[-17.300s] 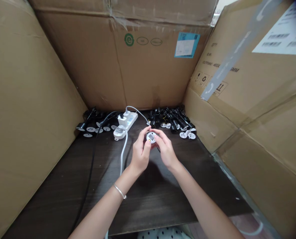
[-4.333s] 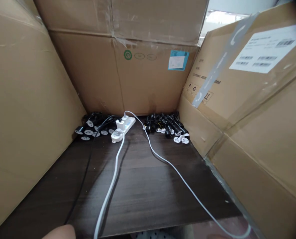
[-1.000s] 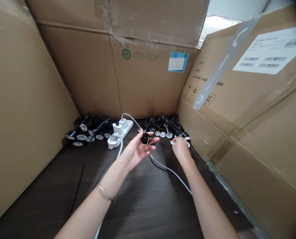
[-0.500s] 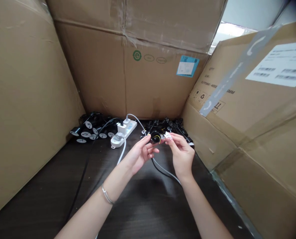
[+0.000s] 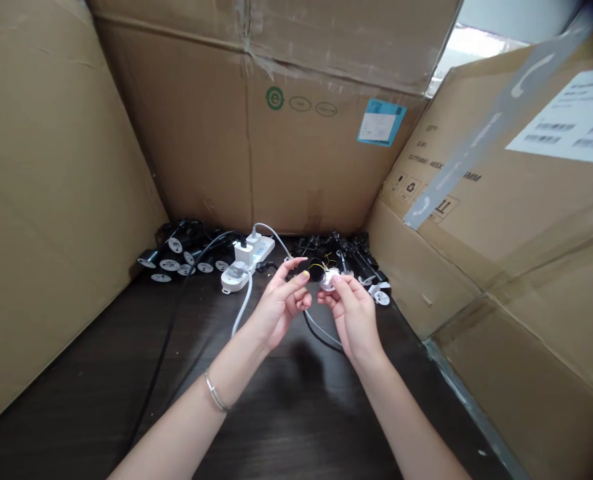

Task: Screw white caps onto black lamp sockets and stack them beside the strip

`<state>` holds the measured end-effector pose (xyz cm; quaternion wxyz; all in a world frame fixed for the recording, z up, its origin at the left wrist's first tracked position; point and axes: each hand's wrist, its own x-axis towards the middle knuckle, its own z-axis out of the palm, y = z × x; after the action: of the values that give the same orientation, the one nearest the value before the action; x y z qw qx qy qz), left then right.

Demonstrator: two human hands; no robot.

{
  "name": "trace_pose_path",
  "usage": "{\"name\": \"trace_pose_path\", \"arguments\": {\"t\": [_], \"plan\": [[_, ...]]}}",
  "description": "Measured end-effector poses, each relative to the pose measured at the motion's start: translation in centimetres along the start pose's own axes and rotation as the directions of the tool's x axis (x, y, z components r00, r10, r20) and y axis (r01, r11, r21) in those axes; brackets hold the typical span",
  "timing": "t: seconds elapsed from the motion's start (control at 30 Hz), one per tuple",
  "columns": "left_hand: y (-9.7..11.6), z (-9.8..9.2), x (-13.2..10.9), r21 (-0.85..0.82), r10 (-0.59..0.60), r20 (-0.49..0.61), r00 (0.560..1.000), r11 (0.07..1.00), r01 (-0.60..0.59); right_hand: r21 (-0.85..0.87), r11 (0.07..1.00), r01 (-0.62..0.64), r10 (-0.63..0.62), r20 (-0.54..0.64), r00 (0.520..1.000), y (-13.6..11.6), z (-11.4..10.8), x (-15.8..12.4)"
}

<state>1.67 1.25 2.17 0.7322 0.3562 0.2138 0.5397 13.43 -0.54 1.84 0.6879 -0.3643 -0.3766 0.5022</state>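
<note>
A black cylindrical housing (image 5: pixel 313 269) is held above the table (image 5: pixel 276 417), its round mouth turned to the camera and a yellow wire (image 5: pixel 318 266) looped across it. Just beside it a white disc-shaped part (image 5: pixel 329 280) is held; whether the two are touching cannot be told. The housing is pinched lightly between thumb and forefinger of the left hand (image 5: pixel 282 293), the other fingers half curled; the disc is gripped at the fingertips of the right hand (image 5: pixel 352 303), nearly closed.

The step in hand is judged to be the bringing together of disc and housing — steady holding and lining up of disc with mouth seem called for, with the yellow wire kept unpinched.

Behind the left hand, a white power strip (image 5: pixel 231 283) is set between a left pile of black housings (image 5: pixel 149 257), faced with white discs, and a right pile of black housings (image 5: pixel 359 257).

On the rear carton (image 5: pixel 191 127) a green encircled "e" (image 5: pixel 275 98) is printed, beside two ovals, and a blue-edged label (image 5: pixel 381 123) is stuck, its text too small to read. On the right carton (image 5: pixel 424 263) "QTY:" and "465X" can be read, with handling symbols (image 5: pixel 410 188); "MM" is parted from these by grey tape (image 5: pixel 456 167) — its lettering and the barcode label (image 5: pixel 566 130) are illegible.
</note>
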Motion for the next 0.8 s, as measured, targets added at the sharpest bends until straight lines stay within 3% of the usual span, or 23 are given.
{"name": "trace_pose_path", "arguments": {"t": [0.2, 0.8], "plan": [[0.16, 0.06, -0.10, 0.069, 0.046, -0.028, 0.999, 0.997, -0.043, 0.105, 0.994, -0.021, 0.020, 0.011, 1.000, -0.52, -0.03, 0.09], [0.07, 0.22, -0.05, 0.275, 0.145, -0.120, 0.982, 0.955, -0.107, -0.124, 0.986, 0.113, -0.107, 0.055, 0.993, -0.10, -0.35, 0.16]]}}
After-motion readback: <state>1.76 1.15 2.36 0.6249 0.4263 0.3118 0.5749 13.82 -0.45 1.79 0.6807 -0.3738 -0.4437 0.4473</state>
